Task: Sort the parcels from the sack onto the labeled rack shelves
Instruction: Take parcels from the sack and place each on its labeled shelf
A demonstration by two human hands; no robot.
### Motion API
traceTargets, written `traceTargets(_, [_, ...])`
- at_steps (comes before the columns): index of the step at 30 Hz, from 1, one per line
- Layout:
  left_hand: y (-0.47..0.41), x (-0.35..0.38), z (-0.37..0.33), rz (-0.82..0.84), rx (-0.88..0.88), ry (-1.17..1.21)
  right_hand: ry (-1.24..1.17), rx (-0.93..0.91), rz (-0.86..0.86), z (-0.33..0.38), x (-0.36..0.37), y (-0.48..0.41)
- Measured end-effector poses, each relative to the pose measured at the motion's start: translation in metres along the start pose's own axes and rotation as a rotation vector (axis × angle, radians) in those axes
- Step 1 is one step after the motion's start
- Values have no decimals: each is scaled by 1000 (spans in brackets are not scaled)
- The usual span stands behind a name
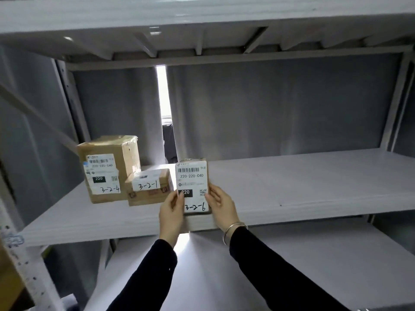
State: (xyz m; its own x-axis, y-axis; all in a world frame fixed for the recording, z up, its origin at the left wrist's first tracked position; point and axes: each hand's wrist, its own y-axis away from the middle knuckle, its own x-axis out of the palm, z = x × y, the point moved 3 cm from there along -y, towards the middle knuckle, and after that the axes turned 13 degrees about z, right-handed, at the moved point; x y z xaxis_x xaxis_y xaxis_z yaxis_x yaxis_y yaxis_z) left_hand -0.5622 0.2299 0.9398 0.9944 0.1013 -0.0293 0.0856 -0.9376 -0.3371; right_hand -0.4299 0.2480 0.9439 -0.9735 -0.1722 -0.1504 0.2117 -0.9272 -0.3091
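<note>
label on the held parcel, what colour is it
White label with black print, shown best in the head view.

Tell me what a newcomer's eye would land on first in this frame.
The parcel marked 3-2-6, held upright between the left hand and right hand at the front of the middle shelf, its white label facing the camera. Left of it stand the box marked 3-2-4 and the box marked 3-2-1.

A parcel sorting depot: grey metal rack shelves point(292, 185) carry cardboard parcels point(107, 169) with barcoded, hand-numbered shipping labels point(102, 173).
</note>
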Motion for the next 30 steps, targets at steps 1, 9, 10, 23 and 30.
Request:
traceTargets(1, [-5, -2, 7, -24, -17, -31, 0, 15, 17, -6, 1, -5])
traceTargets(9, [-44, 0, 25, -266, -135, -223, 18, 53, 55, -24, 3, -50])
traceTargets(10, [-50, 3, 26, -289, -150, -222, 24, 55, 62, -26, 3, -57])
traceTargets(23, [-106, 10, 35, -316, -298, -230, 180, 98, 124, -42, 8, -116])
traceTargets(30, [-86, 5, 34, -286, -283, -232, 166, 94, 99, -49, 16, -103])
